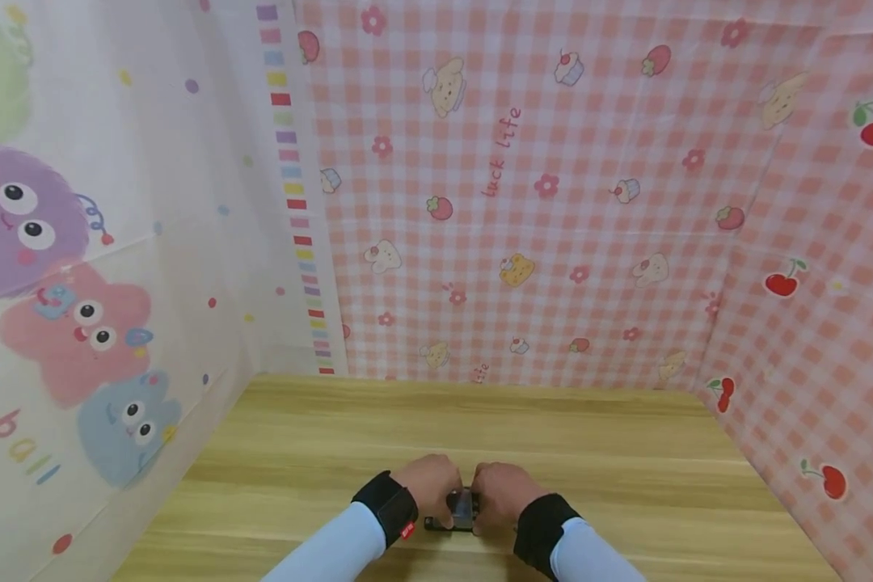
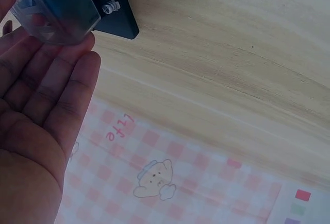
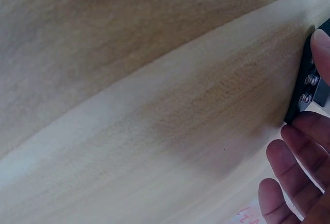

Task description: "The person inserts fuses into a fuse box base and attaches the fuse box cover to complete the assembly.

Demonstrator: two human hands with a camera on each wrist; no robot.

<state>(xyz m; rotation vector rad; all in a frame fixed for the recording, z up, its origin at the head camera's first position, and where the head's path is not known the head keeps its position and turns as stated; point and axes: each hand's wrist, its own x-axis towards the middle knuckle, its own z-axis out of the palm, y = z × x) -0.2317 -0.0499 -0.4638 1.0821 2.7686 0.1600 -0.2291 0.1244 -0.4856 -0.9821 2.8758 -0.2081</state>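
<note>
Low in the head view, a small black device with a clear cover [image 1: 462,509] sits between the two hands, close over the table. My left hand [image 1: 429,483] holds it from the left, thumb on one side and fingers on the other. In the left wrist view those fingers meet the clear plastic cover [image 2: 67,15], beside metal screw terminals [image 2: 109,6] on the black base [image 2: 124,26]. My right hand [image 1: 505,491] pinches the opposite end, with its thumb [image 3: 322,54] and index finger at the black base's edge [image 3: 295,105] in the right wrist view. Part of the device is hidden by the hands.
The wood-grain table [image 1: 320,420] runs back to a pink checked cloth [image 1: 596,234]. A white cartoon-print cloth [image 1: 189,202] hangs at the left, and a cherry-print checked cloth [image 1: 807,347] at the right. Black bands [image 1: 387,508] wrap both wrists.
</note>
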